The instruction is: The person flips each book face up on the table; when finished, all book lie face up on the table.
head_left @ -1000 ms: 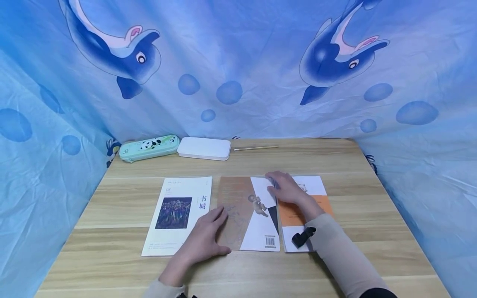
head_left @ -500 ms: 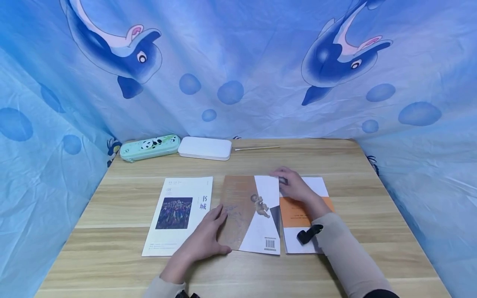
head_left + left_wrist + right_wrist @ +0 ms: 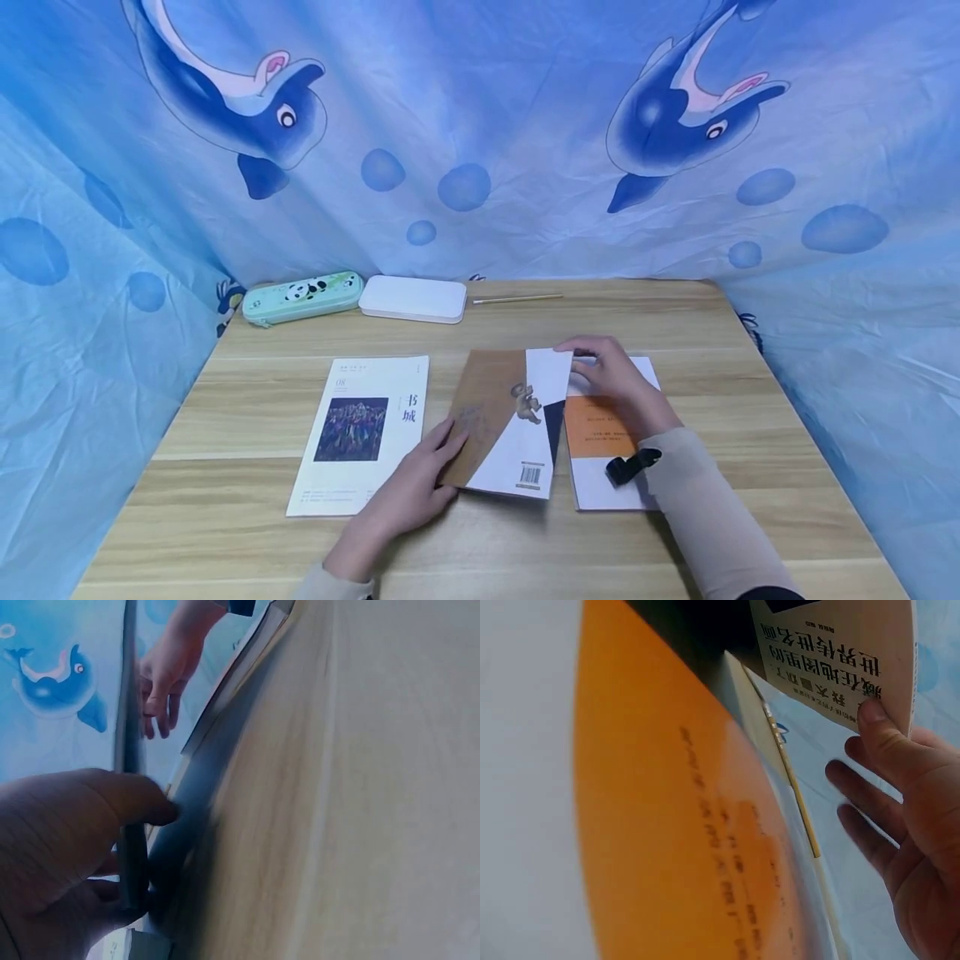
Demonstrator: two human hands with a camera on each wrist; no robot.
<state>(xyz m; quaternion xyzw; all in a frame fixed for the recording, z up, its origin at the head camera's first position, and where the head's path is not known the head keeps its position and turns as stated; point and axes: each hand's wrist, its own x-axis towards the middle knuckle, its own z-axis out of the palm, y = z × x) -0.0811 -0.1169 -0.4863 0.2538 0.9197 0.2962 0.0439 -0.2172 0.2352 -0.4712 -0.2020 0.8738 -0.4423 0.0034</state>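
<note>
Both hands hold a thin paperback book (image 3: 498, 425) with a brown and white back cover, tilted and raised off the table between two other books. At its lower left edge, my left hand (image 3: 416, 492) grips it; the left wrist view shows the thumb on one side of the book's edge (image 3: 130, 697) and fingers on the other. My right hand (image 3: 611, 375) pinches the upper right corner, and the right wrist view shows the thumb on a cover with printed characters (image 3: 821, 667). The remaining right fingers are spread. A white book with an orange band (image 3: 600, 427) lies under the right forearm.
A white magazine (image 3: 318, 487) with a dark picture lies flat at the left. Along the table's back are a green panda pencil case (image 3: 303, 298), a white flat case (image 3: 412, 298) and a thin brush-like stick (image 3: 517, 297). A blue dolphin-print curtain (image 3: 465, 108) hangs behind.
The brown and white book has risen off the table, shifted right and tilted. My right hand has moved slightly up and right with its corner, and the left fingers now grip its edge.
</note>
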